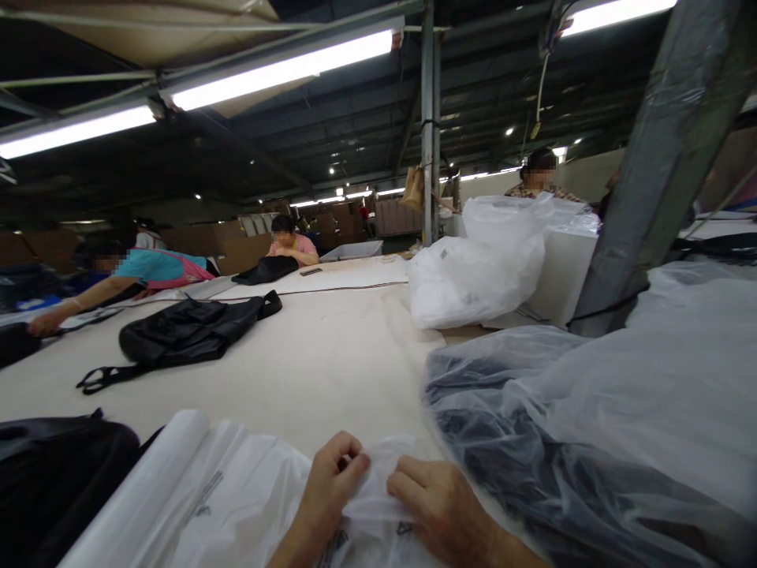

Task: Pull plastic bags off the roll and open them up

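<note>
Between my two hands lies the edge of a thin, translucent white plastic bag (378, 481) with dark printed marks. My left hand (331, 481) pinches that edge between thumb and fingers. A short gap to the right, my right hand (438, 501) has its fingers curled onto the same plastic. More white plastic bags (242, 489) with printing lie flat to the left of my left hand, beside a rolled or folded length of white plastic (147, 481). The lower part of the plastic under my wrists is partly hidden.
Black bags (195, 331) lie on the pale table (331, 355), another (53, 481) at near left. Clear plastic over dark items (502, 410) fills the right. A stuffed white plastic sack (479, 268) stands by a slanted metal post (656, 173). Several people work across the table.
</note>
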A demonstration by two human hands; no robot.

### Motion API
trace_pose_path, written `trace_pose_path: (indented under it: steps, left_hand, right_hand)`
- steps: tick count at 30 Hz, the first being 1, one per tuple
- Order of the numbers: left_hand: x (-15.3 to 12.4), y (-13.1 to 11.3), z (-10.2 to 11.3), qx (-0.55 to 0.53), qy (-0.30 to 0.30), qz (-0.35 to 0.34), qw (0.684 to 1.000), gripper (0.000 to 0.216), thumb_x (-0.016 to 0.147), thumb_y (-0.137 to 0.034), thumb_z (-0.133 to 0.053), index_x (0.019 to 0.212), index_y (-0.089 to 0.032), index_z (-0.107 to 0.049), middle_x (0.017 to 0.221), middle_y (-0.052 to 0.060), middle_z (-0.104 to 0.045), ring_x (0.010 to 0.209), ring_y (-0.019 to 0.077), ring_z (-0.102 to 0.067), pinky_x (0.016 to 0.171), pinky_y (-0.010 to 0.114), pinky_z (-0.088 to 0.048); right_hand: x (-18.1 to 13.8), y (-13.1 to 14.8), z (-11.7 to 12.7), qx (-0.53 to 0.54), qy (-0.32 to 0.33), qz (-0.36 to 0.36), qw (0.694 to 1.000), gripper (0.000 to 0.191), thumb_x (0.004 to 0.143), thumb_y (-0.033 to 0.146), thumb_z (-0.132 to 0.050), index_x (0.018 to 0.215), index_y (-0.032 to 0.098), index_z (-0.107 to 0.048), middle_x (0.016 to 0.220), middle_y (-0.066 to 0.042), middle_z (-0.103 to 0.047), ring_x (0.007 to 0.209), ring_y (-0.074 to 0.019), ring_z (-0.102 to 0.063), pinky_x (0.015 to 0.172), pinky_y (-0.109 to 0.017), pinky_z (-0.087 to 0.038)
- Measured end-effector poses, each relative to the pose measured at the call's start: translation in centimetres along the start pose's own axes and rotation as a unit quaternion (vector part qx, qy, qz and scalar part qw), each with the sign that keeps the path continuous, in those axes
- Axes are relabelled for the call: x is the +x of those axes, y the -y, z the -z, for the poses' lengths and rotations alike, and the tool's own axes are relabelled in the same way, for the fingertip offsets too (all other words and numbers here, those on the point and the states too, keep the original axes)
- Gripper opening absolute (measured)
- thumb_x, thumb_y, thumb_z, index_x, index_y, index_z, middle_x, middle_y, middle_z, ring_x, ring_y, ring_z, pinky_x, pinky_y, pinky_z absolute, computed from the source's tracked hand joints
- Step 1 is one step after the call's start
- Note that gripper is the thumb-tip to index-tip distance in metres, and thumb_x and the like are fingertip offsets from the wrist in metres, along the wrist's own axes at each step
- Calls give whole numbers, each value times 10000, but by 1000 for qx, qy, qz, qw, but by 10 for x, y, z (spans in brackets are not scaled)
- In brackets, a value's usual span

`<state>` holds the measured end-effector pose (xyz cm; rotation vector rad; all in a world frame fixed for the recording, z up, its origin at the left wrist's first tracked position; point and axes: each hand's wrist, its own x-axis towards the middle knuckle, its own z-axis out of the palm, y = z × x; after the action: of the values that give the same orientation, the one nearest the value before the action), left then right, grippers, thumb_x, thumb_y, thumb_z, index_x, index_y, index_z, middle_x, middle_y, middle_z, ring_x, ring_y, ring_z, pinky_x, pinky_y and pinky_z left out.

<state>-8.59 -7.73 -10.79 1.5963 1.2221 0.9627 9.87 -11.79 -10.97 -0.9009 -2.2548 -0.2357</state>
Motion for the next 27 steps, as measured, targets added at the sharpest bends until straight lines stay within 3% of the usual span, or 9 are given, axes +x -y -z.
trace_pose_path:
  steps: [4, 9, 14, 17, 20, 22, 24, 27]
  left_hand:
    - [5, 4, 9, -112, -62, 45, 991, 317, 638, -409, -637, 603, -190, -411, 518, -82, -361, 499, 73, -303, 486, 196, -245]
    - [6, 1, 21, -132, -105, 37, 985, 376, 627, -404, -662, 591, -200, -349, 517, -93, -325, 501, 63, -284, 484, 186, -230]
    - [6, 2, 24, -88, -113, 32, 989, 419, 697, -498, -586, 569, -206, -314, 536, -82, -263, 509, 69, -251, 467, 189, -214]
    - [5, 3, 22, -68, -94, 21, 993, 423, 720, -509, -552, 567, -209, -298, 545, -76, -252, 511, 72, -235, 459, 192, -199]
    - [2, 0, 17, -54, -65, 10, 996, 414, 718, -500, -563, 565, -206, -315, 546, -71, -262, 514, 75, -245, 459, 195, -196]
    - [0, -3, 14, -46, -56, 4, 997, 419, 707, -501, -578, 557, -204, -323, 546, -69, -263, 516, 77, -247, 461, 196, -197]
    - [-1, -4, 13, -44, -60, 6, 997, 434, 702, -516, -580, 552, -205, -317, 545, -70, -255, 517, 77, -239, 462, 197, -199]
    - [2, -3, 18, -54, -109, 10, 992, 448, 713, -545, -553, 558, -210, -300, 549, -73, -238, 518, 79, -237, 469, 194, -223]
  right_hand:
    - [-1, -1, 3, 20, 53, 16, 998, 200, 861, 120, -408, 702, 194, -504, 672, 5, -579, 535, -120, -523, 481, -271, -266]
    - [-3, 0, -1, 81, 73, -13, 994, 182, 708, 28, -448, 727, 203, -494, 710, 10, -570, 591, -128, -553, 509, -236, -328]
    - [-3, -3, 2, 216, 10, -123, 969, 321, 592, -13, -412, 819, 207, -466, 1037, -53, -582, 827, -139, -609, 704, -215, -453]
    - [-3, -4, 4, 203, -51, -141, 968, 325, 610, -9, -401, 847, 208, -444, 1209, -109, -517, 922, -164, -608, 732, -241, -477]
    - [-3, -5, 4, 181, -62, -134, 972, 258, 678, 11, -401, 842, 206, -437, 1303, -148, -462, 979, -184, -597, 734, -256, -483]
    - [-4, -7, 3, 186, -36, -130, 973, 220, 699, 24, -395, 814, 206, -439, 1221, -133, -536, 883, -164, -612, 702, -246, -477]
    - [-5, -9, 2, 194, -7, -107, 975, 214, 681, 32, -395, 788, 209, -451, 951, -75, -634, 751, -152, -607, 657, -234, -466]
    - [-5, -16, 4, 200, -5, -103, 974, 246, 667, 49, -399, 817, 211, -507, 728, -20, -626, 705, -160, -607, 653, -232, -465]
